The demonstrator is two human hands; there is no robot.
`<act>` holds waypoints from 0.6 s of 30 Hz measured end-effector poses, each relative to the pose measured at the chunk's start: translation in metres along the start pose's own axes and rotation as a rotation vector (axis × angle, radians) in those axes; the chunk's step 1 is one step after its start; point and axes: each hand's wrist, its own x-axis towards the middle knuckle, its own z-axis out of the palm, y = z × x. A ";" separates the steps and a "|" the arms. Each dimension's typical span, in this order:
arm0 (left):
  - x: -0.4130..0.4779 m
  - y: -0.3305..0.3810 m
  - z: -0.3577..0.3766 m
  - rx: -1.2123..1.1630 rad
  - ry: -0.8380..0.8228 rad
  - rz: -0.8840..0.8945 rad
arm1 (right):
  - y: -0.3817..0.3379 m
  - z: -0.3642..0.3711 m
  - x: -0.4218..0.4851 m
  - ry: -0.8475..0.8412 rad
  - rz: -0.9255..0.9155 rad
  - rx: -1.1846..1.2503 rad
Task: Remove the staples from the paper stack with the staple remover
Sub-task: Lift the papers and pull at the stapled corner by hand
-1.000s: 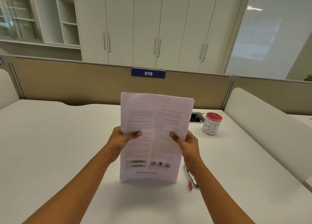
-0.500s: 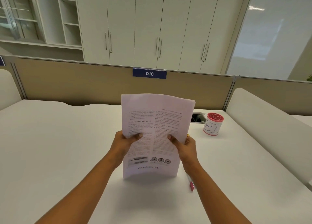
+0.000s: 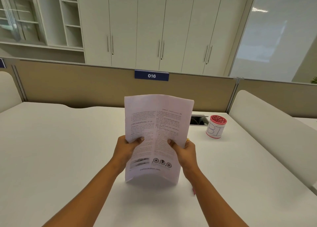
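Note:
A white printed paper stack (image 3: 157, 124) stands upright over the white desk (image 3: 60, 149), its bottom edge bowed just above the surface. My left hand (image 3: 125, 149) grips the stack's left edge, thumb on the front page. My right hand (image 3: 185, 153) grips the right edge the same way, a gold ring on one finger. No staples can be made out on the pages. A pink tip of a tool (image 3: 194, 191) peeks out beside my right forearm; the rest of it is hidden, so I cannot tell if it is the staple remover.
A white cup with a red patterned lid and "BI" written on it (image 3: 216, 126) stands at the right, by a cable opening (image 3: 198, 120) in the desk. A beige partition with a blue "016" sign (image 3: 151, 75) closes off the far edge. A padded divider (image 3: 274, 129) runs along the right.
The stack and both hands have shifted slightly toward me and lower. My right forearm now covers most of the pink-tipped tool that lay in view a second ago.

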 end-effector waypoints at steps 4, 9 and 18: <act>-0.003 -0.005 0.002 0.027 0.035 0.015 | 0.004 0.002 -0.004 0.036 0.031 -0.024; -0.003 0.003 0.007 0.038 0.053 0.100 | 0.000 0.003 0.000 0.096 -0.032 -0.023; -0.011 -0.021 0.011 0.077 0.042 -0.036 | 0.020 0.004 -0.001 0.088 0.086 -0.169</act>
